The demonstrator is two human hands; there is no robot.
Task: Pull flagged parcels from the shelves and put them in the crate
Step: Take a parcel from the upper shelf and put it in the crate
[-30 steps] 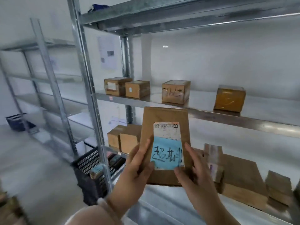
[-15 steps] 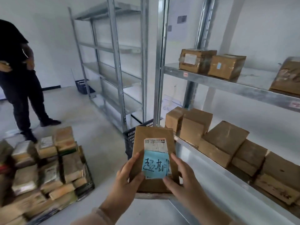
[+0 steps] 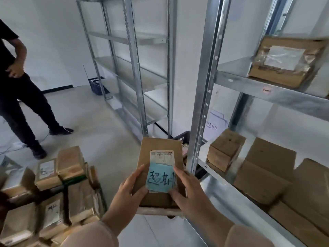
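The left hand (image 3: 131, 190) and right hand (image 3: 189, 190) both gripped the flagged parcel (image 3: 160, 146) at its near end, fingers (image 3: 139, 173) clamped either side of the blue note (image 3: 160, 178). Its long axis pointed away from the person, straight at the dark crate (image 3: 184, 137) just past its far end, beside the shelf post (image 3: 204, 104).

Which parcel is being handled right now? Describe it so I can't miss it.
Find the tall grey metal shelf post in mid-view. Just left of its lower part, the left hand and right hand hold a flat brown cardboard parcel. It alone carries a light blue note with dark handwriting.
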